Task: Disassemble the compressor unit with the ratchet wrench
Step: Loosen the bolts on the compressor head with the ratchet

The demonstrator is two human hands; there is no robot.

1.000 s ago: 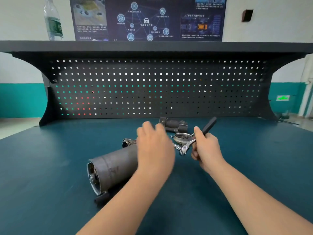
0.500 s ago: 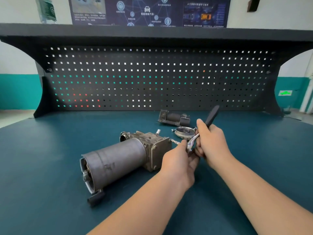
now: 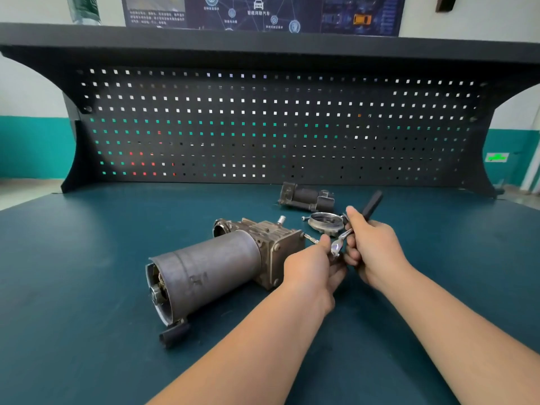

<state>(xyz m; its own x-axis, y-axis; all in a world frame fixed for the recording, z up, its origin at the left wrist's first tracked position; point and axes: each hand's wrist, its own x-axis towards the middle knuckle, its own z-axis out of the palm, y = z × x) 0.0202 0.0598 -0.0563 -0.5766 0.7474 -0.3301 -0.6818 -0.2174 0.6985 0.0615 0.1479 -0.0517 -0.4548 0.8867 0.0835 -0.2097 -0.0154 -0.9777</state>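
Compressor unit (image 3: 222, 267) just L of hands (image 3: 344, 255)

The table (image 3: 87, 273) lies open from 7 to 10 o'clock of the compressor unit (image 3: 210, 267), and along the whole right side past the right hand (image 3: 371, 252). The unit lies on its side across the middle, its black connector (image 3: 174, 336) jutting toward 7 o'clock. At 1 o'clock a round metal cover (image 3: 325, 222) and a dark part (image 3: 306, 197) crowd the way. Behind, at 12 o'clock, the pegboard (image 3: 277, 127) closes the table off.
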